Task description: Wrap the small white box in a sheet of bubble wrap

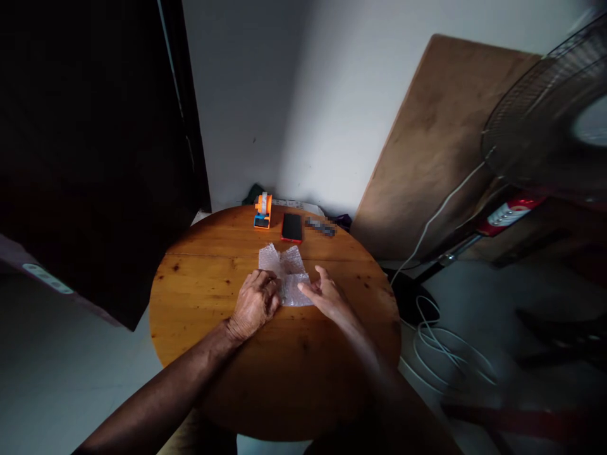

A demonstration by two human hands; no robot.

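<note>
A clear piece of bubble wrap (294,292) lies on the round wooden table, with two flaps standing up at its far side. At its left edge is my left hand (258,296), its fingers curled down and closed on the wrap. Their tips are partly hidden under the knuckles. My right hand (327,294) is at the wrap's right edge, thumb over it and index finger held apart. Whether anything lies inside the wrap, I cannot tell.
Beyond the wrap on the wooden table (203,284) are an orange tape dispenser (263,212), a red-edged phone (291,227) and a blurred-out item (321,225). A standing fan (535,126) is at the right, with a white cable (441,344) coiled on the floor.
</note>
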